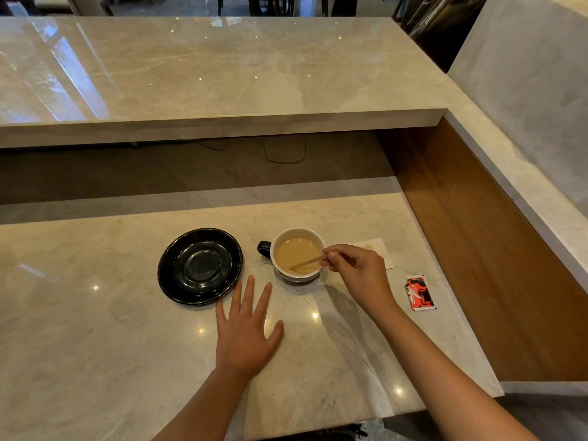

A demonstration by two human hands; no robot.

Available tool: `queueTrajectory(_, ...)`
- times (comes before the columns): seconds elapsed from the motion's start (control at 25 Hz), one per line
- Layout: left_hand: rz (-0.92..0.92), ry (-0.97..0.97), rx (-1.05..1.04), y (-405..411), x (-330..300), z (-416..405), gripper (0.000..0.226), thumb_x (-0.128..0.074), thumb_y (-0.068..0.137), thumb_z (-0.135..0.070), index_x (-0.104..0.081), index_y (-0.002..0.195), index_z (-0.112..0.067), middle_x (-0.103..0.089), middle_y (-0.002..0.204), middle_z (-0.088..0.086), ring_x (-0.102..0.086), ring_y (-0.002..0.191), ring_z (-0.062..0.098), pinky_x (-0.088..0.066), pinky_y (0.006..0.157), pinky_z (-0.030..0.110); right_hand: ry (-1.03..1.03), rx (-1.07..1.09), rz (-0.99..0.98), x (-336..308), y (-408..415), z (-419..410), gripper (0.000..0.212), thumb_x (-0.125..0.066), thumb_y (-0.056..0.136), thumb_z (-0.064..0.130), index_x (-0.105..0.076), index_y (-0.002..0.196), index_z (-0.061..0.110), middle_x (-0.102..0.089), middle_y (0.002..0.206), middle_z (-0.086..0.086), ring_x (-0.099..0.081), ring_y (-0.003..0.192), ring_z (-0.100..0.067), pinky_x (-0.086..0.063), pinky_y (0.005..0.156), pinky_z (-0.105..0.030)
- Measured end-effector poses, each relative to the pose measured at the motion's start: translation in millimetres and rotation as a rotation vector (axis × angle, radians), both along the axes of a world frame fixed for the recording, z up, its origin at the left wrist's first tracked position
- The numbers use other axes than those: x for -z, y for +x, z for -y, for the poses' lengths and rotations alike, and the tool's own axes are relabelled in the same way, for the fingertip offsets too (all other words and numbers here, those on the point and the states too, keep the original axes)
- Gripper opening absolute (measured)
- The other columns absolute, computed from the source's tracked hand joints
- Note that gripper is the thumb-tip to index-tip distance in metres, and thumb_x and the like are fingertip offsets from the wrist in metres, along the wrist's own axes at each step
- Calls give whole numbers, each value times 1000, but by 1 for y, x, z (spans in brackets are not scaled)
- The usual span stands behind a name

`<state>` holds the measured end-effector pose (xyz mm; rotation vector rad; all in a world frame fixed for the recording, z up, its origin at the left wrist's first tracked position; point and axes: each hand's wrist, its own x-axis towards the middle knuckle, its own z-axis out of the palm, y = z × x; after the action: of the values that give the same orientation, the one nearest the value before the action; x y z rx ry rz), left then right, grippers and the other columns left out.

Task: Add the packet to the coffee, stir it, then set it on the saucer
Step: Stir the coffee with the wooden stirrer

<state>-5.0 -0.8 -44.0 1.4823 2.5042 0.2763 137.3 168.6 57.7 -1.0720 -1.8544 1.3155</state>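
A cup with a white inside, a dark outside and a black handle on its left stands on the marble counter, full of light brown coffee. My right hand pinches a thin wooden stir stick whose far end dips into the coffee. An empty black saucer lies to the left of the cup, apart from it. My left hand rests flat on the counter with fingers spread, just in front of the saucer and cup. A red, black and white packet lies to the right.
A white napkin lies behind my right hand. The counter ends in a wooden side wall on the right and a raised marble ledge at the back. Its near edge runs below my forearms.
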Motion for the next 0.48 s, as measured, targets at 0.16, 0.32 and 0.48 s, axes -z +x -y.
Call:
queueTrajectory(0.16,10,3,2,0,0,0,70,-20,85,-67,10,144,-43,11,158,-2,20,143,17,13,113,51,66,49,-3,1,-16,1,16,-57,88,5,-71,91,12,-72,80,-4,-68,79,-13,-55,77,-27)
queueTrajectory(0.32,8,-1,2,0,0,0,70,-17,84,-68,11,144,-43,12,158,-2,20,142,17,14,113,51,371,17,118,-4,-22,-11,14,-59,86,1,-70,93,5,-73,90,-12,-65,82,-20,-50,75,-26)
queueTrajectory(0.48,1,-2,5,0,0,0,70,-18,84,-67,11,144,-43,12,158,-2,21,142,17,12,114,52,621,-86,228,-11,-6,-20,11,-61,84,-2,-68,92,1,-72,84,-16,-66,75,-27,-49,69,-28)
